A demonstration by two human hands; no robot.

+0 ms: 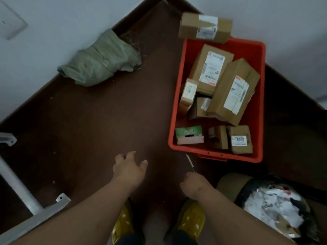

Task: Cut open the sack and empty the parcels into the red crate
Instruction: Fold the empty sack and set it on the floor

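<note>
A crumpled green sack (100,60) lies flat on the dark floor against the white wall at upper left. The red crate (261,96) stands at right and holds several cardboard parcels (231,89). One more parcel (205,27) rests across the crate's far rim. My left hand (128,167) hovers over the bare floor, fingers apart, holding nothing. My right hand (193,183) is closed on a small knife (190,163) whose blade points toward the crate's near edge.
A bin lined with a black bag (276,206) full of paper scraps stands at lower right. White metal legs (19,190) of some furniture stand at lower left. My yellow shoes (191,220) are below the hands. Brown floor lies between sack and crate.
</note>
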